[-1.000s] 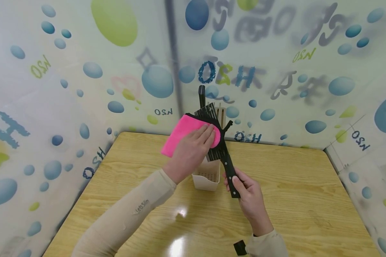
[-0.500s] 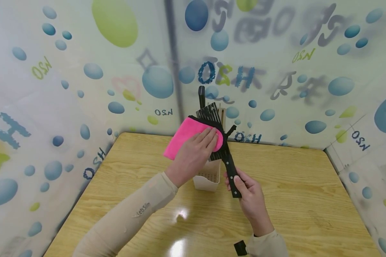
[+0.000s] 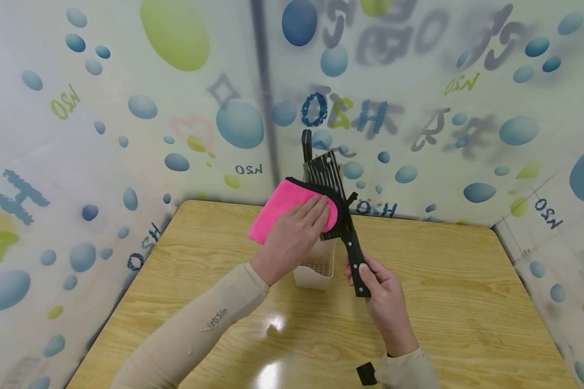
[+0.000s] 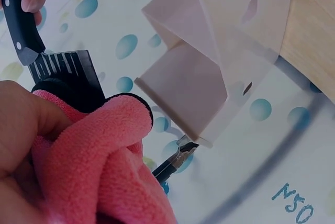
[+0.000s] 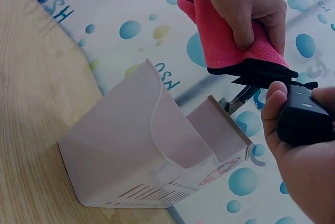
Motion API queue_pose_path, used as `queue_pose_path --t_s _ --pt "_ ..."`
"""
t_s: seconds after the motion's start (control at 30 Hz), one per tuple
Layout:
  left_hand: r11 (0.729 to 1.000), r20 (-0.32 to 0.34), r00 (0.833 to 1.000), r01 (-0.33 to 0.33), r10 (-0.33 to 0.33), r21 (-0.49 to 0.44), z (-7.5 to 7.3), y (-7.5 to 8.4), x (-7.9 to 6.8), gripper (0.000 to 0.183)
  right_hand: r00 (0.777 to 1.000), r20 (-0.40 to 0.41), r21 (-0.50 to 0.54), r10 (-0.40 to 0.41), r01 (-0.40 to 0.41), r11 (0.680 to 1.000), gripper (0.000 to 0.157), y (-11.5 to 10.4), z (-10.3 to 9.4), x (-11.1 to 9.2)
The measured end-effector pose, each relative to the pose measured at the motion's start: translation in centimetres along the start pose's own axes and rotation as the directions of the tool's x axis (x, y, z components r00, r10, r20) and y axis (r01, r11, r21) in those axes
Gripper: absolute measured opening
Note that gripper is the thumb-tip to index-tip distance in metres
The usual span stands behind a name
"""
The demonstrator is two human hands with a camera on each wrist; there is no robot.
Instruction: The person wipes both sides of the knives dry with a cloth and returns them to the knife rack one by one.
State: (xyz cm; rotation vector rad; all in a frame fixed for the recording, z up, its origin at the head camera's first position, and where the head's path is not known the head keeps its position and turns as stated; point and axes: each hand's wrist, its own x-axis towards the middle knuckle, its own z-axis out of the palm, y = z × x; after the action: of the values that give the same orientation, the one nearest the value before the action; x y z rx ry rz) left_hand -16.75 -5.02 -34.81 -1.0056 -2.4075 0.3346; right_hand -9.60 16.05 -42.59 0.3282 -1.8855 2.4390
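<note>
My right hand [image 3: 385,294] grips the black riveted handle of a broad kitchen knife [image 3: 327,172], its thumb lying along the handle. The wide dark blade has pale ribbed stripes and points up and away. My left hand [image 3: 292,237] holds a pink cloth [image 3: 271,209] with black edging against the blade, fingers on top. In the right wrist view the left thumb shows on the cloth's [image 5: 214,35] other side, so cloth and blade lie between thumb and fingers. The cloth covers the blade's middle; ribbed parts show above and below it.
A pale plastic knife holder [image 3: 312,279] with a slotted base stands on the wooden table [image 3: 448,292] behind the hands. Another black handle [image 3: 306,146] rises at its back. Patterned walls [image 3: 409,97] enclose the table's back and sides. A small black square [image 3: 366,373] lies by the right cuff.
The left hand and cloth have slid slightly right and down along the blade. The right hand and knife have shifted a little right, and more of the blade's upper end shows.
</note>
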Motion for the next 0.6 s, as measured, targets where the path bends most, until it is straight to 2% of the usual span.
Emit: queue_pose_path --t_s 0.27,0.6 --pt "1.0 0.007 1.0 -0.01 0.01 0.019 0.22 0.03 -0.17 0.051 1.0 -0.023 0.022 -0.02 0.021 1.0 0.046 -0.28 -0.21 0.34" --pt "1.0 -0.015 1.0 -0.023 0.023 0.005 0.65 0.08 -0.43 0.047 0.995 -0.025 0.047 -0.095 0.096 0.994 0.046 -0.32 -0.7 0.78"
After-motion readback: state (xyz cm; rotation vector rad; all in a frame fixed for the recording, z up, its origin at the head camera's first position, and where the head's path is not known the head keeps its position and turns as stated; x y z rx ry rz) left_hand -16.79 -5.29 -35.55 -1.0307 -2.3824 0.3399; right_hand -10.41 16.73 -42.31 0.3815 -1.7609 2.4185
